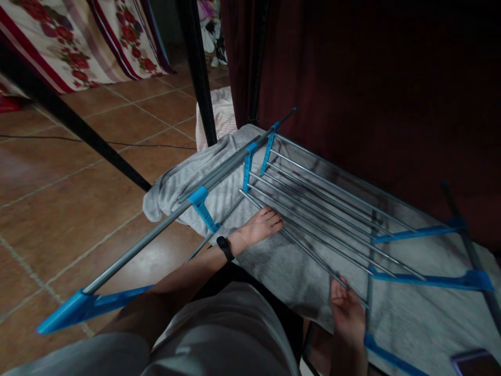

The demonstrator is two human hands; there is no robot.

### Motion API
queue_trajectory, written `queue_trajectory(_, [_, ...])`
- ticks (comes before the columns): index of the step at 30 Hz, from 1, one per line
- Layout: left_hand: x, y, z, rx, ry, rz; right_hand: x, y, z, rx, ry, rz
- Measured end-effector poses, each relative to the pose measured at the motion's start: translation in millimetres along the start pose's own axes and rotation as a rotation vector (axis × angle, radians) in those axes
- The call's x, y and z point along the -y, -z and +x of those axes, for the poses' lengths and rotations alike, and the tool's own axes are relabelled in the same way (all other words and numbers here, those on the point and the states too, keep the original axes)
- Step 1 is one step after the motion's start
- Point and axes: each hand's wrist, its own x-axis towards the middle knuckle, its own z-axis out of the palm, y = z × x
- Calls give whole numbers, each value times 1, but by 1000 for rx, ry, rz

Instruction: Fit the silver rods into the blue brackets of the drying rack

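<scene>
A folding clothes drying rack of grey metal rods with blue plastic joints lies across a grey blanket. One loose-looking metal rod slants along the near side of the rack, between my two hands. My left hand, with a black band on the wrist, is closed over the upper part of this rod, near a blue joint. Lower right, palm up, my right hand has its fingers curled around the rod's lower end. Whether that end is joined to the frame I cannot tell.
Black posts rise at the blanket's far-left side. A dark red curtain hangs behind the rack. A phone-like dark object lies at lower right. A cable crosses the tiled floor near a flowered cloth.
</scene>
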Motion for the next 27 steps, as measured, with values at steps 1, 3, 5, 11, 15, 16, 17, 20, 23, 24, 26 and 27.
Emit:
queue_trajectory(1, [0,0,1,1,2,3,-2,-6,-1,-16,-41,23])
queue_trajectory(3, [-1,0,2,-8,8,0,-5,-17,-3,-29,-119,68])
queue_trajectory(5, [-1,0,3,-27,6,-9,-7,-27,-5,-15,-157,91])
queue_trajectory(11, [4,6,9,-90,-37,-10,-5,-44,-14,103,-185,142])
queue_trajectory(15, [10,11,12,-106,-42,13,2,-47,-19,161,-162,148])
queue_trajectory(16, [11,12,12,-104,-38,19,3,-47,-19,163,-149,137])
queue_trajectory(17, [12,12,12,-103,-34,26,4,-47,-19,159,-136,126])
queue_trajectory(20, [11,12,10,-107,-28,41,6,-44,-18,143,-96,125])
queue_trajectory(23, [7,13,11,-125,-45,31,4,-41,-16,142,-78,146])
queue_trajectory(24, [5,14,13,-130,-52,24,3,-40,-16,138,-82,144])
queue_trajectory(26, [1,16,16,-137,-69,0,1,-38,-14,126,-101,133])
queue_trajectory(27, [-1,17,18,-142,-78,-13,1,-38,-14,121,-113,131])
